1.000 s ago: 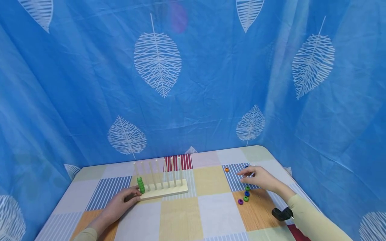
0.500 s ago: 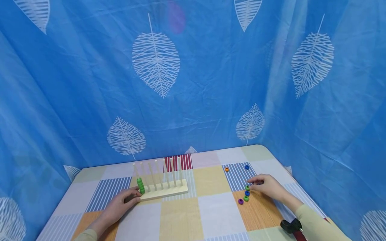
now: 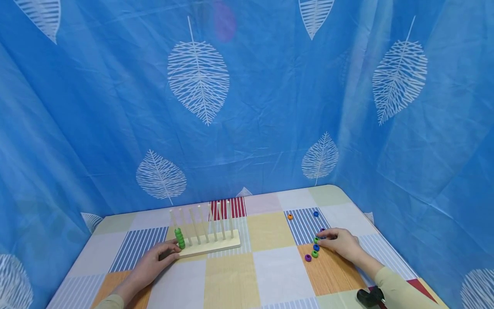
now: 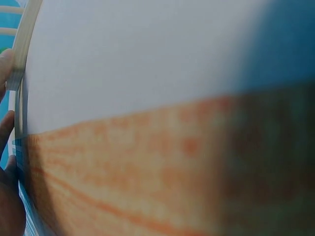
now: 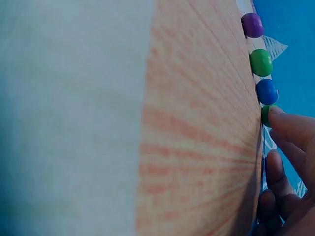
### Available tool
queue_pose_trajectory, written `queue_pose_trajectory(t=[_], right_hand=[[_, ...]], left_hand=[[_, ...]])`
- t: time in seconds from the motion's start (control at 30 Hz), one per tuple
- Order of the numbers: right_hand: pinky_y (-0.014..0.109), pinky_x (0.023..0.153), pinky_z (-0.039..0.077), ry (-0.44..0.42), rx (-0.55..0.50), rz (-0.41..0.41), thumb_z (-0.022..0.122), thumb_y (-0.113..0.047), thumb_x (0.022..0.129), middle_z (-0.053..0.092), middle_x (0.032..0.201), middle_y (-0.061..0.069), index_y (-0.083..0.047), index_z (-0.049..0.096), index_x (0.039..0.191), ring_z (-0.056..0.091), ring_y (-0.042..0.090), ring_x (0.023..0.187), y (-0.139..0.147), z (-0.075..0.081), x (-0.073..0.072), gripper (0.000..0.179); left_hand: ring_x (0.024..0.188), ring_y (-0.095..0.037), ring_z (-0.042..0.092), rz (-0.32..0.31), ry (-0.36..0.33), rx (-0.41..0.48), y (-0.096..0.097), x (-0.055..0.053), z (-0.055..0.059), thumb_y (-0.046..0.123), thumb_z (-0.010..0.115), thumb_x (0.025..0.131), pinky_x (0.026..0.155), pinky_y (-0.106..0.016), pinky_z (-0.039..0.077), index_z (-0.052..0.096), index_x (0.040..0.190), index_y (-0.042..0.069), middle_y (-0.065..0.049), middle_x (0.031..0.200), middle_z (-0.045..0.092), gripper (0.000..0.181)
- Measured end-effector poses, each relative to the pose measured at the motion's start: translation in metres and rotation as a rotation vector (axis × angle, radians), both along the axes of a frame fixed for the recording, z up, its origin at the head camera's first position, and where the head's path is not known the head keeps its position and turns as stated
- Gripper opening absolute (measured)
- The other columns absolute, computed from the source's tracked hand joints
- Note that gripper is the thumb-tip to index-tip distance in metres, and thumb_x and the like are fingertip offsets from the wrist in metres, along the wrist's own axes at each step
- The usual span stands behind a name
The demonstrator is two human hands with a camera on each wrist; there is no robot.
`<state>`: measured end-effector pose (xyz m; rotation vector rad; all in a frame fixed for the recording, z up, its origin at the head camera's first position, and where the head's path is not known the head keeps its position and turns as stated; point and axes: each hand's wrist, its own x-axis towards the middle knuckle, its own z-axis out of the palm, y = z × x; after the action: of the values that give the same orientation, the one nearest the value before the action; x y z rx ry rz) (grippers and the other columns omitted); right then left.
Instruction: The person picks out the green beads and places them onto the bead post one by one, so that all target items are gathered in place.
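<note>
A pale wooden peg board (image 3: 210, 246) with several upright pegs stands at left centre in the head view. Green beads (image 3: 179, 238) are stacked on its leftmost peg. My left hand (image 3: 156, 262) grips the board's left end between thumb and fingers; the left wrist view catches the thumb on the base edge. On the right, my right hand (image 3: 341, 244) pinches a green bead (image 5: 265, 116) low at the table, thumb against it and index finger behind. A blue bead (image 5: 267, 92), another green bead (image 5: 261, 62) and a purple bead (image 5: 252, 25) line up beside it.
Farther back lie an orange bead (image 3: 290, 217) and a second blue bead (image 3: 315, 213). Another purple bead (image 3: 322, 230) shows partly above the right fingers. A patchwork cloth (image 3: 231, 279) covers the table, and a blue leaf-print curtain (image 3: 262, 107) hangs behind and at both sides.
My right hand has come down and toward me from the striped patch, its fingers closing at the green bead. A blue and a purple bead have come into view behind it. My left hand stays put.
</note>
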<state>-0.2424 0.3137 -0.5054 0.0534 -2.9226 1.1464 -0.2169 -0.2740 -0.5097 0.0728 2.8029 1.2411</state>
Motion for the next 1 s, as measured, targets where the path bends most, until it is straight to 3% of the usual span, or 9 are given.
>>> queue_pose_trajectory(t=[0.2, 0.43, 0.67, 1.0], right_hand=[[0.053, 0.092, 0.051, 0.012, -0.002, 0.017, 0.082, -0.031, 0.089, 0.072, 0.116, 0.012, -0.012, 0.079, 0.111, 0.065, 0.030, 0.105, -0.0018, -0.0011, -0.0001, 0.030], [0.046, 0.087, 0.050, 0.042, 0.028, 0.014, 0.083, -0.033, 0.087, 0.073, 0.112, 0.006, -0.016, 0.080, 0.110, 0.065, 0.024, 0.100, -0.0032, -0.0037, 0.0002, 0.028], [0.036, 0.078, 0.046, 0.032, 0.011, 0.009, 0.083, -0.032, 0.087, 0.072, 0.104, 0.001, -0.013, 0.079, 0.112, 0.058, 0.017, 0.088, -0.0033, -0.0055, -0.0009, 0.032], [0.038, 0.082, 0.050, 0.032, 0.002, -0.006, 0.084, -0.033, 0.087, 0.073, 0.110, 0.006, -0.014, 0.080, 0.109, 0.063, 0.021, 0.095, -0.0040, -0.0056, -0.0010, 0.030]], left_hand=[[0.138, -0.046, 0.045, -0.008, 0.014, -0.004, 0.0009, 0.0010, 0.0018, 0.034, 0.073, 0.097, 0.111, -0.066, 0.035, 0.073, 0.105, 0.021, -0.020, 0.146, 0.055, 0.015], [0.138, -0.045, 0.045, -0.017, 0.018, 0.014, -0.0003, 0.0022, 0.0012, 0.031, 0.073, 0.097, 0.111, -0.065, 0.036, 0.073, 0.105, 0.020, -0.020, 0.146, 0.055, 0.014], [0.138, -0.045, 0.045, -0.017, 0.015, 0.013, -0.0007, 0.0013, 0.0000, 0.032, 0.073, 0.097, 0.111, -0.065, 0.036, 0.074, 0.106, 0.020, -0.020, 0.146, 0.055, 0.015], [0.140, -0.046, 0.043, -0.011, 0.008, 0.009, 0.0000, 0.0012, 0.0005, 0.034, 0.072, 0.097, 0.112, -0.067, 0.033, 0.073, 0.107, 0.020, -0.020, 0.149, 0.053, 0.016]])
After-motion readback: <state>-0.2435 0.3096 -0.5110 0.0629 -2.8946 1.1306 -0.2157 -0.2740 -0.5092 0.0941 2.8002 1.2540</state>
